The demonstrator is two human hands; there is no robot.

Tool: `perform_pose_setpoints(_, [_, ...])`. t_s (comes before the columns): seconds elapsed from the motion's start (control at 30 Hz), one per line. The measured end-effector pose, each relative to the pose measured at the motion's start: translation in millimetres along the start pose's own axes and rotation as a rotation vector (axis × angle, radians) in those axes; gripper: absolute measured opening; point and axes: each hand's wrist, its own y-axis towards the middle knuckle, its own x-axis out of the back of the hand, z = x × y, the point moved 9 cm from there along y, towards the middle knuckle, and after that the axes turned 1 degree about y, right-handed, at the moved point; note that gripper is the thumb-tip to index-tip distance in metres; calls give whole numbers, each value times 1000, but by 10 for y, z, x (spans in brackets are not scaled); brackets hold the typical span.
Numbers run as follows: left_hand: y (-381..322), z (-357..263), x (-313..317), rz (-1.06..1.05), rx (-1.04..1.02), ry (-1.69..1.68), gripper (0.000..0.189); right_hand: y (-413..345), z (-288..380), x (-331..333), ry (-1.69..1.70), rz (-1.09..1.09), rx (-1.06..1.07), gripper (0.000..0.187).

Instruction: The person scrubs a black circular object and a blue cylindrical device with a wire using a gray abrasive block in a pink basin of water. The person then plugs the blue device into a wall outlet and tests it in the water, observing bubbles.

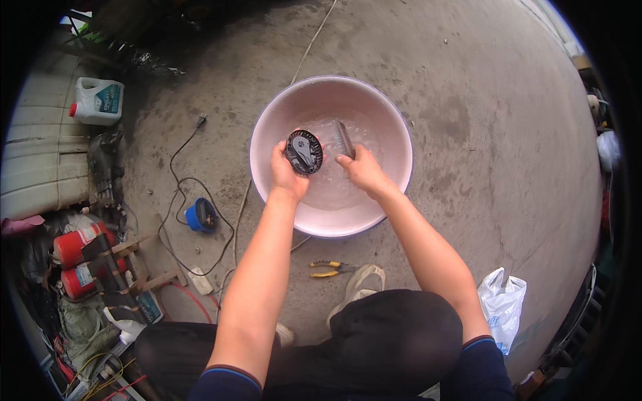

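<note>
A wide pink basin [341, 220] with a bluish rim stands on the floor before me, with water in its bottom. Over its left half, my left hand [290, 173] holds a round black slotted plastic part [304, 152] with a grey teardrop-shaped piece at its centre. That part is tilted so its inner side faces up. My right hand [365, 170] grips a narrow brush [345, 140] by its near end, bristles towards the left. Between the brush and the black part is a small gap. The fingers under the black part are mostly hidden.
Yellow-handled pliers [326, 268] lie by my shoe. Left are a blue round device [200, 214] with a looped black cord, a power strip [200, 280], a coolant jug [100, 102] and red fire extinguishers [83, 244]. A white plastic bag [502, 308] sits at the right.
</note>
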Motion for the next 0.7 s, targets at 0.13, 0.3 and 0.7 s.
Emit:
perform_pose_setpoints(0.13, [115, -18, 54, 7, -53, -71, 48, -443, 773, 34, 83, 126, 110, 55])
perform_pose_setpoints(0.3, [158, 247, 114, 2, 19, -122, 47, -371, 832, -74, 114, 198, 193, 53])
perform_pose_setpoints(0.7, [15, 182, -58, -104, 58, 17, 46, -353, 702, -38, 86, 200, 281, 50])
